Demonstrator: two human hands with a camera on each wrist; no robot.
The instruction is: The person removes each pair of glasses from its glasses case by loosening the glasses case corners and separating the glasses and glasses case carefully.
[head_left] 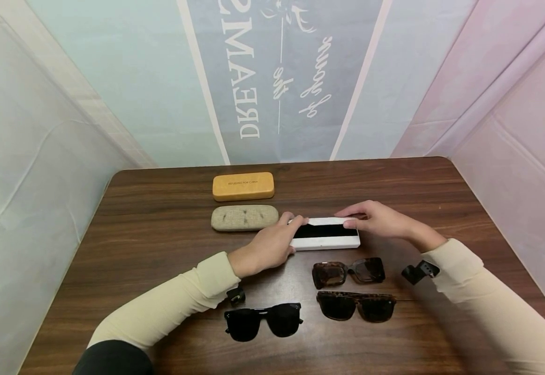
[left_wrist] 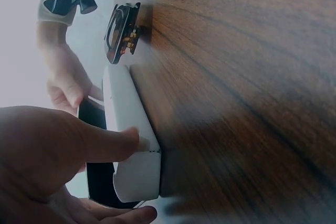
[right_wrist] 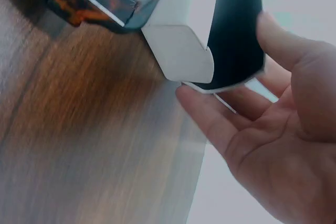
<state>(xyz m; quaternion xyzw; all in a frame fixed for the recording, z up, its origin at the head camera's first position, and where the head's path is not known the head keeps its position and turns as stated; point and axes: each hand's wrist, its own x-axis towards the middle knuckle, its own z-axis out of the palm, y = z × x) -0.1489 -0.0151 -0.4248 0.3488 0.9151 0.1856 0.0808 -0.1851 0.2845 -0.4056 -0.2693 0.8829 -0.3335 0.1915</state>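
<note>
A white glasses case point(head_left: 326, 243) with black lining point(right_wrist: 236, 30) lies on the table, its lid partly raised. At its left end my left hand point(head_left: 270, 245) grips it, thumb on the white front wall in the left wrist view and fingers round the end. My right hand point(head_left: 380, 221) holds the lid at the right end, thumb on the inner side and fingers behind. Just in front of the case are tortoiseshell sunglasses point(head_left: 347, 273), with a second tortoiseshell pair point(head_left: 358, 306) nearer me. Black sunglasses point(head_left: 263, 320) lie to their left.
Behind my left hand sits a beige fabric glasses case point(head_left: 243, 218), closed. Farther back is a closed yellow case point(head_left: 243, 187) with lettering on top. Everything stands on a brown wooden table point(head_left: 160, 208), and a printed curtain point(head_left: 282, 78) hangs beyond its back edge.
</note>
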